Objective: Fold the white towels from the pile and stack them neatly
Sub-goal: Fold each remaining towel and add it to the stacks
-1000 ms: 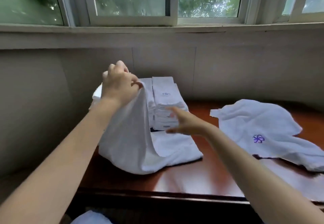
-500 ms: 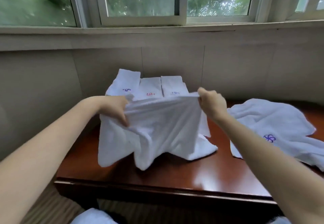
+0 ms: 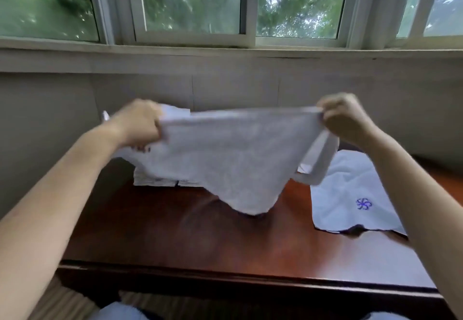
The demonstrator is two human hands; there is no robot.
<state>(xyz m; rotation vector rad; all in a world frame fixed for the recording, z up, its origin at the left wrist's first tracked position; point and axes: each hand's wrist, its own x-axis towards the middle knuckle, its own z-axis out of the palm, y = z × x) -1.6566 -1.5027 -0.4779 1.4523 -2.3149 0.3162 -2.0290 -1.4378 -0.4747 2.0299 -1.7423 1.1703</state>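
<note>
In the middle of the frame a white towel [image 3: 225,159] hangs spread in the air, held taut along its top edge between two bare hands. The left hand [image 3: 140,124], at centre left, has its grip closed on the towel's left top corner, fingers curled tightly around the cloth. The right hand [image 3: 343,119], at centre right, pinches the opposite top corner in the same closed grip, with a narrow strip of the cloth drooping just below it. The towel sags to a point at centre, and that lowest tip reaches down to the dark red-brown desk [image 3: 200,239]; whether it touches the surface cannot be told, as the cloth is blurred.

Behind the held towel, toward the wall, a stack of folded towels [image 3: 160,181] stands on the desk, mostly hidden, with only its lower edge and a bit of its top left showing. At the right of the frame another loose towel [image 3: 350,194] lies flat and rumpled on the desk, a small purple emblem [image 3: 363,204] facing up. Along the top of the frame runs a window [image 3: 195,1] with green trees outside.
</note>
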